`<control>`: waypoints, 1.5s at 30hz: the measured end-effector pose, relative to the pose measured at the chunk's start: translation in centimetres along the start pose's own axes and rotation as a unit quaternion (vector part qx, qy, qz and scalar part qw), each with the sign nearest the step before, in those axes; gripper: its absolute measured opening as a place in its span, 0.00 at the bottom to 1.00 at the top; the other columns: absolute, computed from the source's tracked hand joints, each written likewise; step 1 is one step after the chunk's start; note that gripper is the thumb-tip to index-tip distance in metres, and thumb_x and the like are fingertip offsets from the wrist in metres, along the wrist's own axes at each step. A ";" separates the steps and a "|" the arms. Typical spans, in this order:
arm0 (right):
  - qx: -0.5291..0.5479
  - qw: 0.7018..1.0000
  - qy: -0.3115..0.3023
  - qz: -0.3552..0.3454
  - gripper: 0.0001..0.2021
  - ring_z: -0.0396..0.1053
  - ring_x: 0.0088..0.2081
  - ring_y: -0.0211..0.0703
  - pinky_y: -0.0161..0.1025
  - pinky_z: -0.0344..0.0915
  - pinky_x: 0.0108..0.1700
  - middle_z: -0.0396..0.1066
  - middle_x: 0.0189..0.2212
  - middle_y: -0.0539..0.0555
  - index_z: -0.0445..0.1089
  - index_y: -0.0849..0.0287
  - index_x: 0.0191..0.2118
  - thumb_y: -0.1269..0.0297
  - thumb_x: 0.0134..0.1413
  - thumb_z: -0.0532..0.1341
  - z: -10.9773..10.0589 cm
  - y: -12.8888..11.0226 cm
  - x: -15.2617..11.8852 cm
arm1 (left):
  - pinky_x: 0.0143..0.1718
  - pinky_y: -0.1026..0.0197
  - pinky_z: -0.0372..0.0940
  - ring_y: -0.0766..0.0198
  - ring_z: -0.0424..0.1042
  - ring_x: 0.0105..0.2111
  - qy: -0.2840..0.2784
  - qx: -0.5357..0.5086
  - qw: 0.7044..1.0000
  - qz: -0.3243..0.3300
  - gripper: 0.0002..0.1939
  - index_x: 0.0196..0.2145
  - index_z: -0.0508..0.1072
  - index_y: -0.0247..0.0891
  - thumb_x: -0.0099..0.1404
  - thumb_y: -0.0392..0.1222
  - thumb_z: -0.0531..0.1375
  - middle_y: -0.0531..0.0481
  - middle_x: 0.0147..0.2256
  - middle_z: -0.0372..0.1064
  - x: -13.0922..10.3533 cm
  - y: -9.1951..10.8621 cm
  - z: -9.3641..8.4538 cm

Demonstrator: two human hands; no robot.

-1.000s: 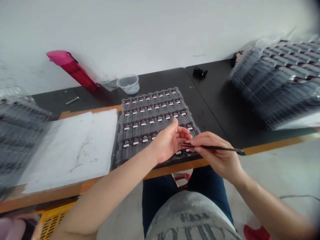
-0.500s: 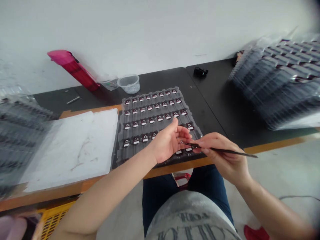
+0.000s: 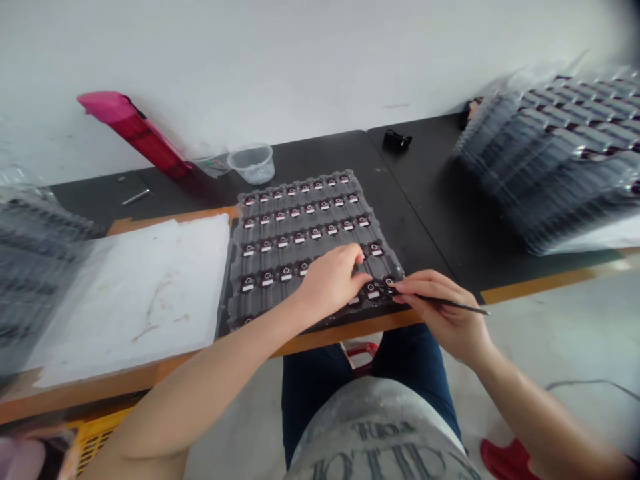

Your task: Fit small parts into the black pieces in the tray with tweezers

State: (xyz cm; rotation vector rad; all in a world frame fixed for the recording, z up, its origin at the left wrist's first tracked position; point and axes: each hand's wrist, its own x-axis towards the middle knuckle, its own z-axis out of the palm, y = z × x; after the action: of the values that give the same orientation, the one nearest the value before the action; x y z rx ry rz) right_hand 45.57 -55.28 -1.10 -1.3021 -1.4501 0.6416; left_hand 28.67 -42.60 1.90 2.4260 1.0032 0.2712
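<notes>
My right hand (image 3: pixel 440 310) grips dark, slim tweezers (image 3: pixel 453 305), whose tip reaches the small parts at the near right corner of the grey plastic tray (image 3: pixel 273 263). Rows of small dark parts (image 3: pixel 316 233), each with a ring and a white patch, sit in the tray's pockets. Over the tray's near right part lies my left hand (image 3: pixel 333 277), palm down, thumb and forefinger apart with nothing visible between them. Its other fingers are hidden behind the hand. Whether the tweezers pinch anything is too small to tell.
White sheets (image 3: pixel 145 287) lie left of the tray; a stack of trays (image 3: pixel 45 267) is further left. Another tall tray stack (image 3: pixel 555 173) stands right. A clear tub (image 3: pixel 253 165), a pink-red folded item (image 3: pixel 135 133) and a small black object (image 3: pixel 397 140) are near the wall.
My left hand has turned from palm sideways to palm down over the tray. The tweezers' tip has left my left fingers and moved down to the tray's near right corner.
</notes>
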 end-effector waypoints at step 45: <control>-0.033 0.998 -0.006 -0.046 0.11 0.68 0.38 0.40 0.36 0.67 0.39 0.68 0.38 0.54 0.73 0.57 0.41 0.77 0.54 0.60 -0.3 -0.3 0.1 | 0.27 0.60 0.55 0.58 0.69 0.32 0.000 0.099 0.995 -0.001 0.14 0.33 0.62 0.41 0.54 0.49 0.61 0.52 0.34 0.68 0.5 0.4 1.4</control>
State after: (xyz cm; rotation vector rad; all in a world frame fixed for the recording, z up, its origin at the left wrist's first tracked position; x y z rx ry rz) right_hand 45.78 -55.33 -0.68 -1.2760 -1.5420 0.5467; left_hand 29.74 -43.00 0.93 2.6013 1.0788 0.1775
